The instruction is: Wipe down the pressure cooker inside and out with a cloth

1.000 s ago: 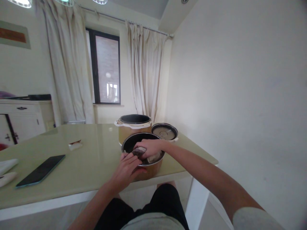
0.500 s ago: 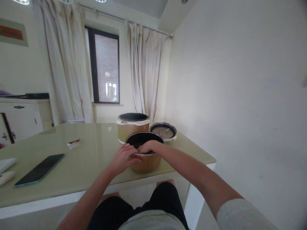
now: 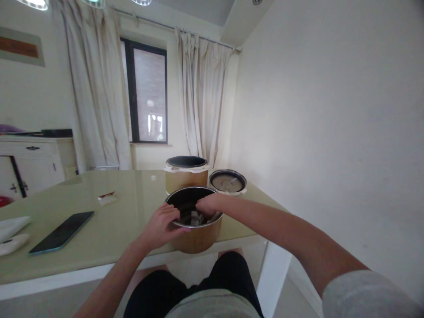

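Observation:
A gold-sided inner pot point(image 3: 198, 236) with a dark inside stands at the near edge of the pale green table point(image 3: 109, 221). My left hand point(image 3: 162, 226) grips its near-left rim, fingers curled over the edge. Inside the pot my right hand point(image 3: 208, 206) presses down on a grey-and-white cloth point(image 3: 196, 217); its fingers are partly hidden by the rim. Just behind stands the rice cooker body point(image 3: 186, 173), open at the top, with its round lid point(image 3: 228, 182) lying to the right of it.
A dark phone point(image 3: 62, 231) lies flat on the left of the table, a small wrapped item point(image 3: 106, 198) beyond it, white objects point(image 3: 13, 229) at the far left edge. A white cabinet point(image 3: 33, 163) stands at the left, with curtains and a window behind.
My right hand has sunk deeper into the pot with the cloth. The pot has tipped a little toward me, and my left hand has shifted along its near rim.

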`<action>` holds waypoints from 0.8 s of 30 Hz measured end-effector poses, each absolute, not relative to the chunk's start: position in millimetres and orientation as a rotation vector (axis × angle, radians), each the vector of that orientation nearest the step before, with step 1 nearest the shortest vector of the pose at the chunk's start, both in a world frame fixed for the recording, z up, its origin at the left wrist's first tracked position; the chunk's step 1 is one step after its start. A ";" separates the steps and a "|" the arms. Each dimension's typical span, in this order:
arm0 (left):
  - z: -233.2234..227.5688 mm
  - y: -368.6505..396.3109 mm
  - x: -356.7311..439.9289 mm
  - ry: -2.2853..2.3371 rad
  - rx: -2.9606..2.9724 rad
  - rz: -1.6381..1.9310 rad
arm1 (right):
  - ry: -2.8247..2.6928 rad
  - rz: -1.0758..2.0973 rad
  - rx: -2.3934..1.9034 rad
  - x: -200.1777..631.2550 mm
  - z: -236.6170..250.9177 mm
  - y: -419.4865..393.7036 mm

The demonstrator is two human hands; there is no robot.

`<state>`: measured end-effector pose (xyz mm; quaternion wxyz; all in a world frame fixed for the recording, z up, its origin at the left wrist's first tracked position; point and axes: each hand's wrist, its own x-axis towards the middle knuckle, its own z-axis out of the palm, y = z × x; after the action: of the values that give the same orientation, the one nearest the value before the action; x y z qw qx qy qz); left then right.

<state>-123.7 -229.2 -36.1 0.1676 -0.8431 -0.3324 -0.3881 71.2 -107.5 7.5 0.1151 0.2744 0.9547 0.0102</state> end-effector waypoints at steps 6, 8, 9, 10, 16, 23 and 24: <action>-38.4 -214.4 -103.0 -0.931 -2.439 -1.162 | 2.954 0.633 0.592 50.0 18.6 -106.7; -40.0 -211.4 -100.7 -0.938 -2.423 -1.179 | 2.989 0.649 0.390 47.2 26.3 -102.1; -40.6 -210.7 -100.8 -0.954 -2.409 -1.178 | 2.982 0.663 0.355 51.0 30.1 -99.2; -41.1 -210.4 -101.5 -0.973 -2.394 -1.172 | 2.969 0.676 0.371 57.9 33.2 -96.4; -41.8 -206.3 -106.3 -0.987 -2.369 -1.109 | 2.803 0.418 0.867 104.9 37.6 -95.6; -42.7 -199.8 -97.5 -1.129 -2.425 -1.287 | 2.586 -0.607 0.844 85.6 54.5 -111.3; -42.8 -199.3 -95.8 -1.153 -2.401 -1.364 | 2.642 -0.767 0.846 83.9 55.6 -113.7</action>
<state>-95.8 -199.3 -42.8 0.0743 -0.8001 -0.3843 -0.4546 83.9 -113.7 55.6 0.1313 0.2915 0.9099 -0.2643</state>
